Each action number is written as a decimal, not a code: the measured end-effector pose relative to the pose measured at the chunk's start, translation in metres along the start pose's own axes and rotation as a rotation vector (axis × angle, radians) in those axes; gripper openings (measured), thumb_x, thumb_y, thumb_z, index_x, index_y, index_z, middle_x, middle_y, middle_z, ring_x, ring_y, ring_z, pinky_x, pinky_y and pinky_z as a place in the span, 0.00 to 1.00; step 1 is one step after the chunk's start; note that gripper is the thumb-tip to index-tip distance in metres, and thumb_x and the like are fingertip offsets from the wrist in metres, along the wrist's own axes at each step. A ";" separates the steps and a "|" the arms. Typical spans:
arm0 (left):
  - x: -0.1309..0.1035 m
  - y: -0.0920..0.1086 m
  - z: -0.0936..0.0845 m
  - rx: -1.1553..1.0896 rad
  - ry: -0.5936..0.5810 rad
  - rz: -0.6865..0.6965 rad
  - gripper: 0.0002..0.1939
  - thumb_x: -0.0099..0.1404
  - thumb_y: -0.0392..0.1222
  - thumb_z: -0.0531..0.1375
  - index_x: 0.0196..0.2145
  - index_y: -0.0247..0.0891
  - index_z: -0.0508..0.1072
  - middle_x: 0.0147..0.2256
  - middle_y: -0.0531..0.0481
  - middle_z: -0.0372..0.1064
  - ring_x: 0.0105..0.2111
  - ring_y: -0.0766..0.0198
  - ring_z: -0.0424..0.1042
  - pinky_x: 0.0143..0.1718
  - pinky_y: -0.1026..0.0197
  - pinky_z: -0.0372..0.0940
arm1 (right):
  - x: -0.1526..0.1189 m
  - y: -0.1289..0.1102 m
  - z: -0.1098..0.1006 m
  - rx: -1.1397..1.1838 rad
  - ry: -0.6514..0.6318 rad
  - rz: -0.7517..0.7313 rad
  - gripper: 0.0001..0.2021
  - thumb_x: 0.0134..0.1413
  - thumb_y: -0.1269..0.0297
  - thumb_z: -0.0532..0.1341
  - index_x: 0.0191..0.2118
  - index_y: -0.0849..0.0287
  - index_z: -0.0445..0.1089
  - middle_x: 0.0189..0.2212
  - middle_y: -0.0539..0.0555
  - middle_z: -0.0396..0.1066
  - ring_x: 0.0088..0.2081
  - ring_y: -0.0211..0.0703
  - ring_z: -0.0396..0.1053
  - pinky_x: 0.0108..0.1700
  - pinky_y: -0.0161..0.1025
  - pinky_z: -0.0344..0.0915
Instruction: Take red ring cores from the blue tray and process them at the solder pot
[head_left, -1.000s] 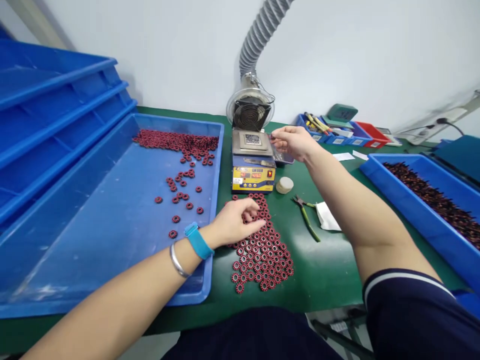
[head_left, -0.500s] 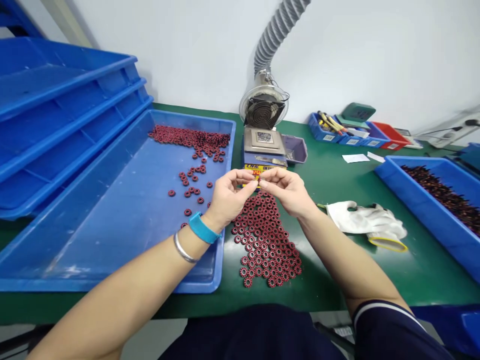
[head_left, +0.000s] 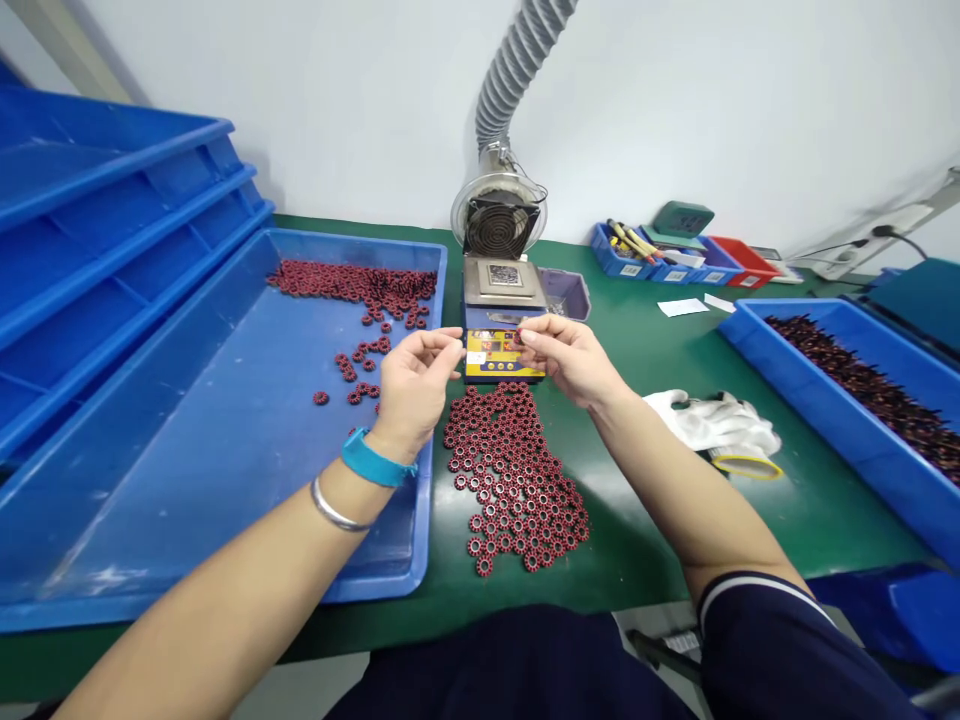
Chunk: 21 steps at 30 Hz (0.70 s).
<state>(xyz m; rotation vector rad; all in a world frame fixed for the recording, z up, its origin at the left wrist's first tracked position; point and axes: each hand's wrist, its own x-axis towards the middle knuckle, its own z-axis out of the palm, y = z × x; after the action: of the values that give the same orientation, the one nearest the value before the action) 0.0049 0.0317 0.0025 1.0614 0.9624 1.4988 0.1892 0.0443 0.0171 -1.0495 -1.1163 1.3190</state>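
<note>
My right hand (head_left: 574, 362) pinches a small red ring (head_left: 519, 337) between thumb and fingertips, in front of the yellow control panel of a small heating device (head_left: 504, 283). To the panel's left is my left hand (head_left: 416, 385), thumb and fingertips pinched together; what they hold, if anything, is too small to make out. Below both hands, many red toothed rings (head_left: 517, 480) lie spread on the green table. More red rings (head_left: 352, 282) are heaped at the far end of a large blue tray (head_left: 247, 400), with several scattered nearer.
Stacked blue trays (head_left: 120, 230) stand at the left. Behind the device rises a grey duct (head_left: 517, 75). White gloves (head_left: 720, 425) lie right of my right arm, near a blue tray (head_left: 832, 400) of dark parts. Small bins (head_left: 675, 265) sit at the back.
My hands have moved apart; they met in front of the device before. The red ring now shows in my right hand. The view has shifted slightly, revealing more of the yellow panel.
</note>
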 end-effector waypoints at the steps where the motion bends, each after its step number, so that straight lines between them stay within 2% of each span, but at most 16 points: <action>1: 0.000 -0.002 0.000 0.025 -0.019 -0.002 0.12 0.49 0.44 0.66 0.26 0.34 0.70 0.38 0.45 0.75 0.31 0.67 0.71 0.26 0.68 0.64 | 0.008 -0.004 -0.003 -0.029 0.005 -0.007 0.21 0.29 0.55 0.76 0.30 0.60 0.72 0.24 0.47 0.74 0.22 0.28 0.67 0.27 0.28 0.66; 3: -0.002 -0.007 0.000 0.107 -0.111 -0.015 0.11 0.51 0.44 0.66 0.26 0.34 0.71 0.35 0.46 0.74 0.30 0.67 0.71 0.27 0.66 0.65 | 0.027 -0.014 -0.009 -0.103 0.033 -0.011 0.17 0.34 0.58 0.75 0.29 0.61 0.72 0.24 0.49 0.74 0.22 0.28 0.66 0.26 0.27 0.65; 6: -0.009 -0.019 0.001 0.292 -0.343 -0.033 0.09 0.53 0.43 0.64 0.29 0.34 0.71 0.28 0.50 0.71 0.27 0.67 0.68 0.29 0.64 0.65 | 0.063 -0.033 -0.014 -0.284 0.120 -0.020 0.11 0.44 0.64 0.72 0.27 0.62 0.70 0.22 0.50 0.72 0.20 0.28 0.64 0.24 0.28 0.63; 10: -0.018 -0.028 -0.001 0.584 -0.589 0.100 0.07 0.55 0.41 0.63 0.30 0.35 0.71 0.28 0.50 0.70 0.27 0.65 0.67 0.30 0.61 0.65 | 0.114 -0.052 -0.018 -0.666 0.209 -0.094 0.08 0.51 0.71 0.66 0.24 0.64 0.68 0.18 0.50 0.68 0.19 0.29 0.62 0.28 0.32 0.67; 13: -0.019 -0.029 -0.004 0.708 -0.659 0.220 0.08 0.56 0.41 0.64 0.31 0.36 0.71 0.32 0.48 0.71 0.31 0.63 0.69 0.34 0.58 0.66 | 0.141 -0.056 -0.018 -1.004 0.202 -0.170 0.05 0.49 0.74 0.65 0.25 0.66 0.70 0.18 0.51 0.67 0.25 0.37 0.69 0.38 0.42 0.72; 16: -0.018 -0.027 -0.005 0.762 -0.685 0.238 0.08 0.57 0.41 0.64 0.32 0.36 0.70 0.32 0.48 0.71 0.32 0.61 0.70 0.35 0.57 0.66 | 0.156 -0.055 -0.013 -1.248 0.176 -0.228 0.02 0.46 0.75 0.65 0.27 0.68 0.71 0.21 0.55 0.69 0.35 0.47 0.73 0.47 0.49 0.71; 21: -0.017 -0.026 -0.005 0.808 -0.734 0.228 0.08 0.58 0.41 0.64 0.33 0.36 0.70 0.34 0.46 0.71 0.33 0.60 0.70 0.38 0.55 0.67 | 0.166 -0.049 -0.001 -1.464 0.134 -0.209 0.05 0.49 0.72 0.64 0.32 0.70 0.73 0.33 0.62 0.74 0.45 0.55 0.73 0.53 0.51 0.68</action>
<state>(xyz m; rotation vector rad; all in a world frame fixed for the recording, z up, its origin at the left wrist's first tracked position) 0.0093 0.0185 -0.0263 2.1633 0.9201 0.7207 0.1908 0.2102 0.0667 -1.8862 -2.0434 0.0509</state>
